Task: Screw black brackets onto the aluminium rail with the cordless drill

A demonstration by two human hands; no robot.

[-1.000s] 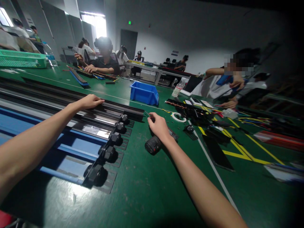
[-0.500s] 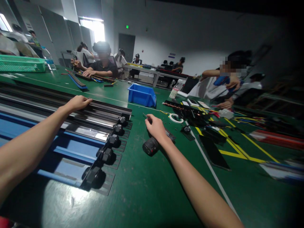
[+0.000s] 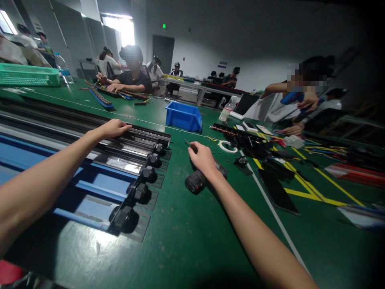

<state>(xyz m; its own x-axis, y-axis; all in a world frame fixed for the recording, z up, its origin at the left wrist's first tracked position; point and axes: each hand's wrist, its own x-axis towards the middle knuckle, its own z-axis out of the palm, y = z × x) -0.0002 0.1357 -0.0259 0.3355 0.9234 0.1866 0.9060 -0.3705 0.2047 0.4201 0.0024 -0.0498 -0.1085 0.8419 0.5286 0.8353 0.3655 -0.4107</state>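
My left hand (image 3: 115,128) lies on top of a long black rail (image 3: 141,137), fingers together and bent over its far edge. The rail rests among other long black and silver rails over blue bars (image 3: 99,188). A row of several black knob clamps (image 3: 138,192) stands at the rails' near ends. My right hand (image 3: 203,159) rests on the green table (image 3: 186,241), fingers pinched round a thin dark stick (image 3: 187,142) whose tip pokes out to the left. A black cylindrical power tool (image 3: 195,182) lies under my right wrist.
A blue bin (image 3: 183,116), a white tape roll (image 3: 227,147) and a clutter of black parts and coloured wires (image 3: 264,150) lie beyond my right hand. A dark flat strip (image 3: 278,192) lies by the yellow lines. Other people work at the far left and right.
The black rail under my left hand has slid back to the left, so its end now reaches less far past the knob clamps. My right hand has stayed in place.
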